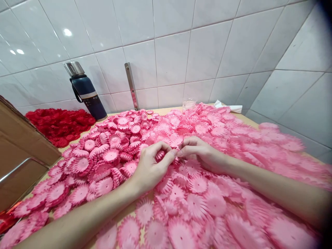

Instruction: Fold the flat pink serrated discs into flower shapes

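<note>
My left hand [153, 166] and right hand [202, 154] almost meet over the pink discs [181, 207], thumbs and forefingers pinched in; whatever sits between the tips is mostly covered by them, perhaps a disc's edge, I cannot tell, nor how tightly each grip is shut; the discs at far right blur, and the box [23, 148] is cut off at left
</note>
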`<state>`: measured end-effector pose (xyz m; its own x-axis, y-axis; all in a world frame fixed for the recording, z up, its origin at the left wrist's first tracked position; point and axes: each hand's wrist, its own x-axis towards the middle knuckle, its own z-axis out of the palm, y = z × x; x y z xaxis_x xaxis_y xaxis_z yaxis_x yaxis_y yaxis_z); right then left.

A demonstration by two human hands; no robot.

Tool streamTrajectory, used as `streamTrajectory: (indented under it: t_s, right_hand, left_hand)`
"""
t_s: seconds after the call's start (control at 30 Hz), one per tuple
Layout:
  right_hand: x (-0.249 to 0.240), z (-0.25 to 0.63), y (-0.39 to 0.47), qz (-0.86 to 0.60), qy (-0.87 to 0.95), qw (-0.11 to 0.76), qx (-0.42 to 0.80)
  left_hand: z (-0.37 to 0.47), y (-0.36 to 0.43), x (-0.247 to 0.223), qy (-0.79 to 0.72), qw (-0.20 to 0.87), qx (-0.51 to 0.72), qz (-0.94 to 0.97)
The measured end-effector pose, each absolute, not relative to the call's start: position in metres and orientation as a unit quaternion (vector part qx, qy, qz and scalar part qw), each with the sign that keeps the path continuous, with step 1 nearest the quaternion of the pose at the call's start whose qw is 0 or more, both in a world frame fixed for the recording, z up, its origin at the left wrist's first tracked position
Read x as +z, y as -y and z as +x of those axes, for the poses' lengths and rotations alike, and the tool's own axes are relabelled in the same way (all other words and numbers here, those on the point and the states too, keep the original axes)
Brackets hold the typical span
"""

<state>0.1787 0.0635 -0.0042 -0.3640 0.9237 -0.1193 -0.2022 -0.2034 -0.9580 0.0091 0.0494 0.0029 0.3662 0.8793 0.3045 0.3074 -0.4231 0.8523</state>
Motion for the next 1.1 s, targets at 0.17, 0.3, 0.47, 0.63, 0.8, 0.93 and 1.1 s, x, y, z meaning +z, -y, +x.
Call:
streamTrajectory:
  t_s: [0.17, 0.3, 0.47, 0.63, 0.8, 0.93, 1.1]
  right_hand:
    - [-0.0034, 0.179, -0.0627, -0.376, 0.464, 0.418, 0.684]
    - [-0.0027, 0.1796, -0.063, -0.375, 0.446, 0.42, 0.696]
    - [-0.0027, 0.1801, -0.0635, -0.371, 0.428, 0.421, 0.708]
    - [-0.0017, 0.1807, -0.0634, -0.382, 0.423, 0.422, 0.706]
    - [-0.0015, 0.1804, -0.0639, -0.384, 0.42, 0.422, 0.706]
    - [-0.0033, 0.1807, -0.0653, -0.371, 0.423, 0.427, 0.708]
    - [-0.0054, 0.1821, -0.0671, -0.363, 0.433, 0.429, 0.705]
  left_hand:
    - [0.0086, -0.0491, 0.0026, -0.396, 0.361, 0.398, 0.745]
    - [0.0086, -0.0484, 0.0028, -0.393, 0.367, 0.398, 0.744]
    - [0.0092, -0.0484, 0.0046, -0.391, 0.374, 0.398, 0.741]
    - [0.0093, -0.0481, 0.005, -0.393, 0.376, 0.397, 0.739]
    - [0.0093, -0.048, 0.0053, -0.395, 0.376, 0.398, 0.738]
    - [0.0088, -0.0476, 0.0051, -0.39, 0.382, 0.398, 0.738]
    - [0.0085, -0.0478, 0.0041, -0.384, 0.387, 0.397, 0.738]
